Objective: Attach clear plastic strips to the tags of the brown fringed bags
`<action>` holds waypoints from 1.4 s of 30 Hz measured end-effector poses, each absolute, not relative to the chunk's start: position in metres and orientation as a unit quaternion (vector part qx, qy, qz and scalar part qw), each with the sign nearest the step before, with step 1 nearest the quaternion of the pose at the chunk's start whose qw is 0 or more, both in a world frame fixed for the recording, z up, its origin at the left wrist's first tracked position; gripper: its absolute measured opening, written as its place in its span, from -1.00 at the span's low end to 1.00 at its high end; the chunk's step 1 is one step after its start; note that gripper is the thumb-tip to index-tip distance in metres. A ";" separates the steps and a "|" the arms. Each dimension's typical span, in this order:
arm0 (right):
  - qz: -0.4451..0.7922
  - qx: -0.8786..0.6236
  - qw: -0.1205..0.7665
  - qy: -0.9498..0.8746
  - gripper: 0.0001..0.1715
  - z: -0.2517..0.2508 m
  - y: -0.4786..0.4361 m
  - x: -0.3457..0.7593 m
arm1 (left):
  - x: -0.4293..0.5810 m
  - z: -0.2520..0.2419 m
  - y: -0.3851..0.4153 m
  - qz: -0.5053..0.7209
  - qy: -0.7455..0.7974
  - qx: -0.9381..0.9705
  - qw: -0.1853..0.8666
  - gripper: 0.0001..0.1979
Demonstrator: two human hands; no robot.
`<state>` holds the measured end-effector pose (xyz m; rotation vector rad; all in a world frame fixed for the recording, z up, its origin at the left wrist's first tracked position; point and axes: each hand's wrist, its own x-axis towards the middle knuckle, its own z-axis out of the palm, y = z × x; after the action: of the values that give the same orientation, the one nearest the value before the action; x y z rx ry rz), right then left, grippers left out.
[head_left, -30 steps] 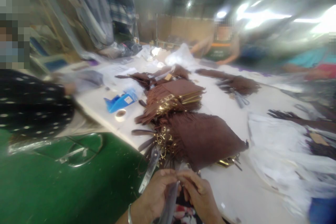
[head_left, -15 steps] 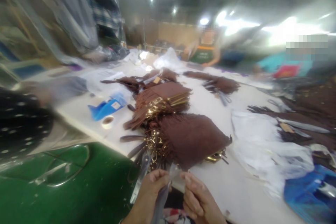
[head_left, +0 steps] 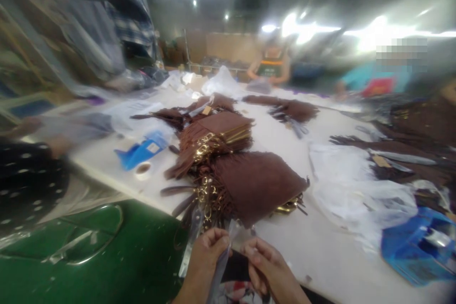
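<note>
right hand (head_left: 266,262) newly apart from left hand (head_left: 206,255), itself tight on a plastic strip (head_left: 218,271) (right hold unclear)

The floor (head_left: 142,261) is green and carries small pale specks. A large white worktable (head_left: 320,256) extends from the foreground toward the rear. A curved metal tube (head_left: 121,218) is located at lower left, above the floor. Grey cloth (head_left: 94,28) and checked cloth (head_left: 124,28) hang at upper left. A tan panel (head_left: 230,46) spans the rear. Bright white lights (head_left: 294,26) line the upper right; two small lamps (head_left: 194,3) appear left of these, against a dark, blurred upper background
</note>
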<state>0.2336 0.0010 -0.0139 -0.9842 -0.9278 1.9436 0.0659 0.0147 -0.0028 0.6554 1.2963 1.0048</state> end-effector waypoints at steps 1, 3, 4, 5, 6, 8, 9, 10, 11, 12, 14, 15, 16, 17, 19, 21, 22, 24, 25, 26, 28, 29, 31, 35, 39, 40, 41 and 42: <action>0.739 -0.405 0.357 -0.404 -0.59 -0.011 0.001 0.232 | 0.067 -0.002 0.013 0.440 0.571 0.308 0.621 -0.71; 0.684 -0.438 0.329 -0.482 -0.60 -0.003 0.001 0.229 | 0.067 0.000 0.010 0.436 0.577 0.356 0.592 -0.78; 0.651 -0.454 0.319 -0.518 -0.61 0.001 0.001 0.227 | 0.067 0.001 0.009 0.432 0.580 0.380 0.576 -0.81; 0.615 -0.470 0.309 -0.552 -0.62 0.005 0.002 0.226 | 0.067 0.002 0.008 0.427 0.584 0.404 0.560 -0.83; 0.575 -0.487 0.301 -0.585 -0.63 0.009 0.002 0.224 | 0.067 0.003 0.007 0.423 0.587 0.428 0.542 -0.85; 0.496 -0.513 0.287 -0.639 -0.65 0.013 0.004 0.222 | 0.066 0.005 0.006 0.418 0.591 0.476 0.500 -0.86; 0.461 -0.522 0.281 -0.660 -0.65 0.013 0.005 0.220 | 0.066 0.005 0.006 0.419 0.590 0.496 0.480 -0.86; 0.430 -0.529 0.276 -0.677 -0.66 0.013 0.006 0.219 | 0.065 0.006 0.006 0.419 0.588 0.515 0.462 -0.86; 0.404 -0.535 0.272 -0.690 -0.67 0.012 0.006 0.218 | 0.065 0.007 0.006 0.419 0.588 0.530 0.445 -0.86; 0.385 -0.540 0.270 -0.698 -0.68 0.011 0.006 0.216 | 0.065 0.007 0.006 0.420 0.589 0.541 0.428 -0.87; 0.356 -0.548 0.275 -0.705 -0.70 0.008 0.006 0.212 | 0.065 0.008 0.006 0.420 0.591 0.557 0.405 -0.88; 0.346 -0.551 0.279 -0.706 -0.71 0.007 0.005 0.210 | 0.065 0.008 0.005 0.423 0.592 0.560 0.396 -0.88; 0.338 -0.554 0.282 -0.707 -0.72 0.006 0.004 0.209 | 0.065 0.007 0.005 0.426 0.593 0.561 0.390 -0.88; 0.331 -0.557 0.283 -0.707 -0.73 0.006 0.004 0.207 | 0.065 0.007 0.004 0.429 0.594 0.561 0.385 -0.88; 0.322 -0.564 0.278 -0.708 -0.74 0.005 0.003 0.204 | 0.066 0.006 0.003 0.437 0.594 0.558 0.380 -0.86; 0.313 -0.575 0.271 -0.706 -0.73 0.005 0.002 0.200 | 0.066 0.003 0.002 0.445 0.592 0.554 0.381 -0.85; 0.307 -0.583 0.267 -0.703 -0.71 0.004 0.002 0.199 | 0.066 0.002 0.001 0.448 0.589 0.552 0.383 -0.84; 0.302 -0.599 0.258 -0.695 -0.69 0.002 0.002 0.196 | 0.065 -0.002 0.000 0.455 0.584 0.548 0.389 -0.82; 0.301 -0.607 0.255 -0.689 -0.67 0.001 0.002 0.194 | 0.065 -0.004 0.000 0.457 0.581 0.549 0.390 -0.81; 0.301 -0.614 0.256 -0.684 -0.67 -0.001 0.002 0.193 | 0.064 -0.005 -0.001 0.457 0.579 0.552 0.390 -0.80; 0.297 -0.623 0.262 -0.674 -0.65 -0.004 0.002 0.191 | 0.063 -0.009 -0.002 0.449 0.578 0.564 0.383 -0.79; 0.294 -0.627 0.261 -0.673 -0.65 -0.006 0.002 0.190 | 0.062 -0.010 -0.002 0.444 0.578 0.572 0.377 -0.79; 0.281 -0.633 0.247 -0.678 -0.64 -0.009 0.001 0.189 | 0.060 -0.013 -0.002 0.433 0.573 0.587 0.373 -0.79; 0.251 -0.638 0.216 -0.695 -0.63 -0.010 0.001 0.189 | 0.055 -0.015 0.001 0.426 0.542 0.604 0.399 -0.79; 0.241 -0.636 0.205 -0.704 -0.60 -0.006 0.001 0.189 | 0.055 -0.015 0.006 0.429 0.541 0.594 0.413 -0.79; 0.244 -0.635 0.200 -0.705 -0.60 -0.006 0.001 0.189 | 0.055 -0.015 0.006 0.432 0.543 0.592 0.409 -0.78; 0.247 -0.635 0.198 -0.705 -0.60 -0.005 0.001 0.189 | 0.056 -0.015 0.007 0.435 0.546 0.592 0.404 -0.78; 0.250 -0.636 0.197 -0.703 -0.60 -0.005 0.001 0.189 | 0.057 -0.015 0.007 0.437 0.547 0.593 0.397 -0.78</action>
<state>0.1889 0.0007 -0.0050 -1.7795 -1.9687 0.7004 0.0568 0.0069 -0.0153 1.5024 1.3863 1.1069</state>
